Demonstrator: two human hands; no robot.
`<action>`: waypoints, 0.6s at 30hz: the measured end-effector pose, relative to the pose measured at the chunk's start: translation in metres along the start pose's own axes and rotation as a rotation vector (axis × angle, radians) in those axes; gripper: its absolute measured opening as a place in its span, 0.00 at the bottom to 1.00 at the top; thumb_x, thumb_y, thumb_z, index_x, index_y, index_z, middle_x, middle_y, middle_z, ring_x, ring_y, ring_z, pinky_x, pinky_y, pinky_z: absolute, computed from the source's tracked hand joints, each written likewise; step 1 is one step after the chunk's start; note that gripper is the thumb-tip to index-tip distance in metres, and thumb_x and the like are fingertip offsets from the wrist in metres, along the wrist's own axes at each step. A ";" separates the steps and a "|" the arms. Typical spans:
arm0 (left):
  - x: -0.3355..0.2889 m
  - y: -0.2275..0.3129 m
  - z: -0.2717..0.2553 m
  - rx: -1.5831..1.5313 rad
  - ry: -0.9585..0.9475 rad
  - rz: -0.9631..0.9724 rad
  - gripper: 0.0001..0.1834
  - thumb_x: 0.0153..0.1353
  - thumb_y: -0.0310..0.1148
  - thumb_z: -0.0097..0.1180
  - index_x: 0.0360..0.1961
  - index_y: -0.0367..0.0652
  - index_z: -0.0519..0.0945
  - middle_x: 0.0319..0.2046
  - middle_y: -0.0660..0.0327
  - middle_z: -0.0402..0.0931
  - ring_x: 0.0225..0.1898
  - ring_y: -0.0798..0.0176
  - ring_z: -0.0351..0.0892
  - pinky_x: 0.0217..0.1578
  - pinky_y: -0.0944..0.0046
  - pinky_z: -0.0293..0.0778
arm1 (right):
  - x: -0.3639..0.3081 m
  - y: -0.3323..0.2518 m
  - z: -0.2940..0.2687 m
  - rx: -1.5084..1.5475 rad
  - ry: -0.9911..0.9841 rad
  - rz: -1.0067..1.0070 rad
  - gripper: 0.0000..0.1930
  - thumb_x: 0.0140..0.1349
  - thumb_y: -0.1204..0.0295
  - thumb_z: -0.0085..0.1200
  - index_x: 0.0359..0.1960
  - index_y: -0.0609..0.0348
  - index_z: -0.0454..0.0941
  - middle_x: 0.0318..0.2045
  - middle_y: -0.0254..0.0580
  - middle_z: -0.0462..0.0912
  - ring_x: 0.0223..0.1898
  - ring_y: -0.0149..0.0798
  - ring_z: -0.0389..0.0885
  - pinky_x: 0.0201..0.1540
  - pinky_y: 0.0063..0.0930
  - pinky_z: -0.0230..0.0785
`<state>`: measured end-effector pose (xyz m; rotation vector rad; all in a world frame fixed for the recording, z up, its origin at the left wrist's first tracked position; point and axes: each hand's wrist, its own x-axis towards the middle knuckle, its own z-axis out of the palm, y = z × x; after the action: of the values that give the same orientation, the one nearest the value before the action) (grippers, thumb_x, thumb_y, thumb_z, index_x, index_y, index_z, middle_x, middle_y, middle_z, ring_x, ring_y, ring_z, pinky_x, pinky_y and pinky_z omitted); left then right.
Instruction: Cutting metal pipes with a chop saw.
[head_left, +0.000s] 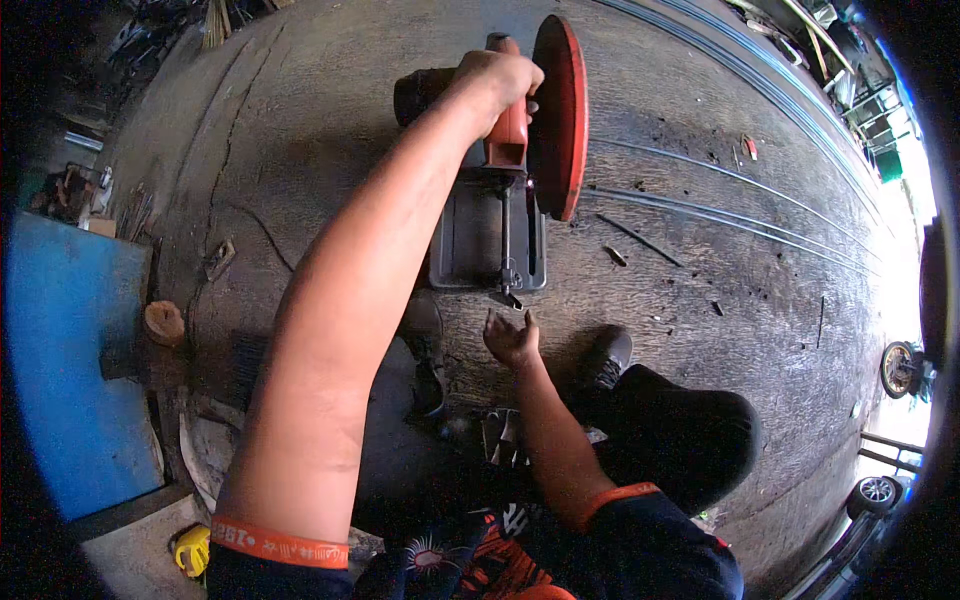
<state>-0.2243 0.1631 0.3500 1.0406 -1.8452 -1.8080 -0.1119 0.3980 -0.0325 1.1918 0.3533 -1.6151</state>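
A chop saw with a red round guard stands on the floor in front of me. My left hand is wrapped around its red handle, the arm stretched far forward. The dark motor sits left of that hand. Below, the grey base carries a vise screw that ends in a small crank at the front edge. My right hand is just below this crank, palm up, thumb and fingers apart. I cannot tell whether the fingertips touch the crank.
Long metal rods run across the floor on the right, with a short dark bar nearby. A blue panel, a wood stump and a yellow object are at left. Cut metal pieces lie near my shoe.
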 end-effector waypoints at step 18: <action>-0.008 -0.002 -0.001 0.088 -0.058 0.012 0.08 0.46 0.28 0.53 0.28 0.36 0.71 0.24 0.60 0.70 0.23 0.64 0.75 0.22 0.63 0.74 | 0.009 0.139 -0.039 -2.259 0.138 -0.796 0.08 0.51 0.70 0.55 0.27 0.63 0.78 0.30 0.58 0.79 0.33 0.58 0.79 0.38 0.47 0.71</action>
<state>-0.2179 0.1682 0.3497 1.0155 -1.9774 -1.7819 0.0275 0.3644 -0.0135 -0.7269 2.0841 -0.6313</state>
